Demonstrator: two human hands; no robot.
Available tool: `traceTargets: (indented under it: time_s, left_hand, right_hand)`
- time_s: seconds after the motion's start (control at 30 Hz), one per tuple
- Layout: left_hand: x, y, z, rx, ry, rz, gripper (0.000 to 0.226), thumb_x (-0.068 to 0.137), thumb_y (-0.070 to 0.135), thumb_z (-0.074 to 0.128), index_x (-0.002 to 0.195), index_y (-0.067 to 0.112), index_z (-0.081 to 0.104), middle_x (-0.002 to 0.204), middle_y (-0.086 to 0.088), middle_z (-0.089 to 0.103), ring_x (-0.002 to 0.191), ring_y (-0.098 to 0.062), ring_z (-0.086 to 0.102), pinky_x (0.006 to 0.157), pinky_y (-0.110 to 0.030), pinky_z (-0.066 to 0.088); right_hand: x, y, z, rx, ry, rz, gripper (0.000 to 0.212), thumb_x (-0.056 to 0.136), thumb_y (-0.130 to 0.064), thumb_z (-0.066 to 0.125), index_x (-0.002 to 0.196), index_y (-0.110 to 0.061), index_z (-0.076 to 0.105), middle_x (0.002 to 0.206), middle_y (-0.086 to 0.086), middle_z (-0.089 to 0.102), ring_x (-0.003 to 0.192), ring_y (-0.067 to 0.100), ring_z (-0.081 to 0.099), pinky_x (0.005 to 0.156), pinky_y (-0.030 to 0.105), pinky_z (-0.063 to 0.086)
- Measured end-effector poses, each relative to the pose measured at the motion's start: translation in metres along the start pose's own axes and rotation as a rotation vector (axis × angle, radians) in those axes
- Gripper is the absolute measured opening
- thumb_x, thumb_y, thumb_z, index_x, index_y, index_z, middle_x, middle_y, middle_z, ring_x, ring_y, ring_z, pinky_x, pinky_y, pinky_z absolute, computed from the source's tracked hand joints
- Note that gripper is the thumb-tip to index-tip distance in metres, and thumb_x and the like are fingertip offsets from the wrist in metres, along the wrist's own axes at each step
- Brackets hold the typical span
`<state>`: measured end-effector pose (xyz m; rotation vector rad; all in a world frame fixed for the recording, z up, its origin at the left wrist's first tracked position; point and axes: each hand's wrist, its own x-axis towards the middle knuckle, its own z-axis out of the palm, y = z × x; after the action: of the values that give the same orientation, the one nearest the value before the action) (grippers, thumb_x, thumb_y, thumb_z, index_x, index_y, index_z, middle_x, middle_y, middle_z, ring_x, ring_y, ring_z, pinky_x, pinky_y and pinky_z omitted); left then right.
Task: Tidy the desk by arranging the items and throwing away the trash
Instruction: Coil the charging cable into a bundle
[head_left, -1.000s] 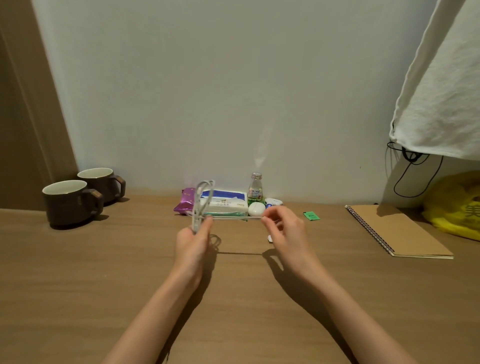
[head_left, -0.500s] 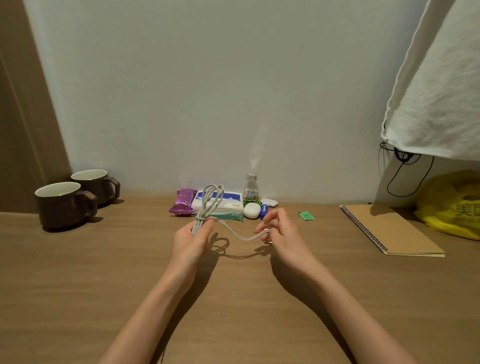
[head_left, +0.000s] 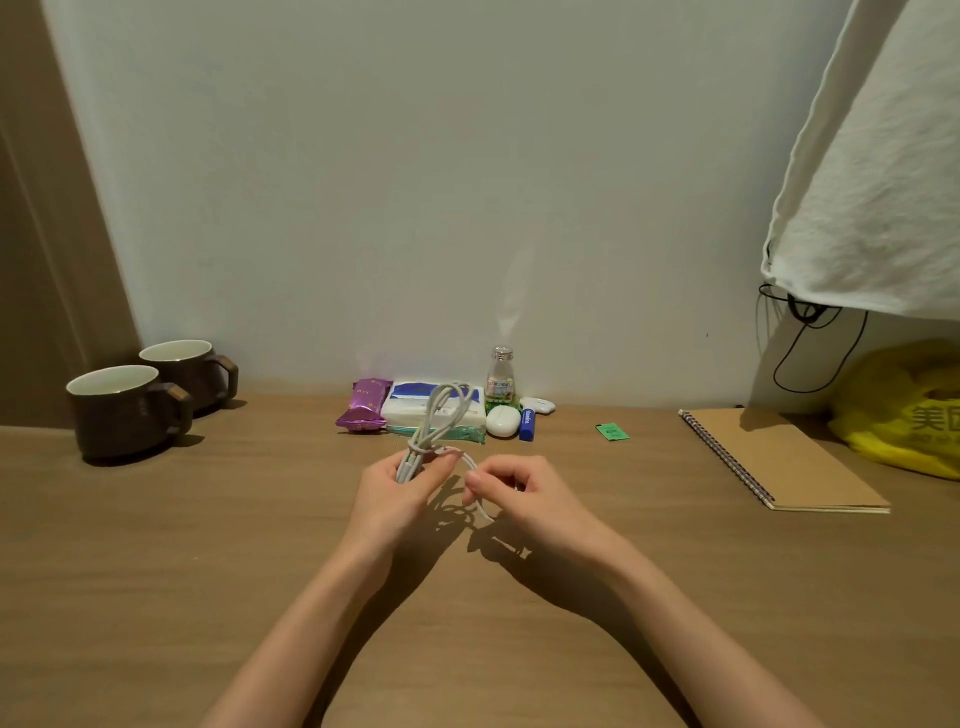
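Head view: left hand (head_left: 392, 491) grips coiled cable (head_left: 441, 415); right hand (head_left: 524, 493) fingers pinch its tail.

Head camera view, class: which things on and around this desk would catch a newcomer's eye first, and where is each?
At the centre, the left hand grips a bundled white cable while the right hand pinches its loose end. Behind them, a row of small items lines the wall, the purple snack wrapper brightest. Two dark brown mugs stand far left; a yellow plastic bag glows far right beside a spiral notebook.
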<state>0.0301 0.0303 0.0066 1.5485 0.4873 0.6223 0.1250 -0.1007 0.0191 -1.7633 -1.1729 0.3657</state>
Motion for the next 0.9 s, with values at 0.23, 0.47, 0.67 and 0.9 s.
traceTargets:
  time_s: [0.23,0.47,0.67,0.9]
  left_hand:
    - [-0.002,0.001,-0.001,-0.072,0.064,-0.017,0.02,0.087,0.025,0.064,0.069,0.017,0.061,0.038,0.011,0.043,0.039,-0.003,0.036,0.039,-0.015,0.029]
    - [0.0,0.003,-0.001,-0.081,0.093,-0.026,0.023,0.089,0.019,0.061,0.067,0.016,0.058,0.035,0.011,0.045,0.034,-0.002,0.039,0.037,-0.013,0.029]
    - [0.003,0.002,-0.003,0.027,0.133,-0.036,0.024,0.09,0.024,0.06,0.067,0.018,0.059,0.039,0.012,0.044,0.047,-0.007,0.036,0.044,-0.021,0.029]
    - [0.009,-0.004,-0.009,0.145,0.232,-0.005,0.024,0.091,0.028,0.058,0.075,0.012,0.065,0.055,0.004,0.055,0.057,-0.016,0.045,0.046,-0.025,0.033]
  right_hand:
    - [-0.002,-0.002,0.001,-0.121,-0.048,-0.061,0.026,0.099,-0.029,0.045,0.075,-0.029,0.055,0.07,-0.011,0.051,0.065,-0.001,0.044,0.064,0.018,0.037]
    - [-0.003,-0.005,-0.003,-0.133,-0.107,-0.071,0.028,0.1,-0.028,0.045,0.073,-0.03,0.052,0.069,-0.012,0.049,0.066,0.001,0.043,0.065,0.02,0.036]
    - [-0.002,0.003,-0.01,-0.334,-0.089,-0.033,0.027,0.101,-0.031,0.04,0.08,-0.022,0.054,0.074,-0.01,0.049,0.067,0.001,0.043,0.063,0.017,0.034]
    - [-0.004,0.001,-0.014,-0.676,0.055,-0.231,0.016,0.1,-0.032,0.04,0.094,-0.028,0.055,0.082,-0.015,0.057,0.079,0.006,0.049,0.081,0.025,0.038]
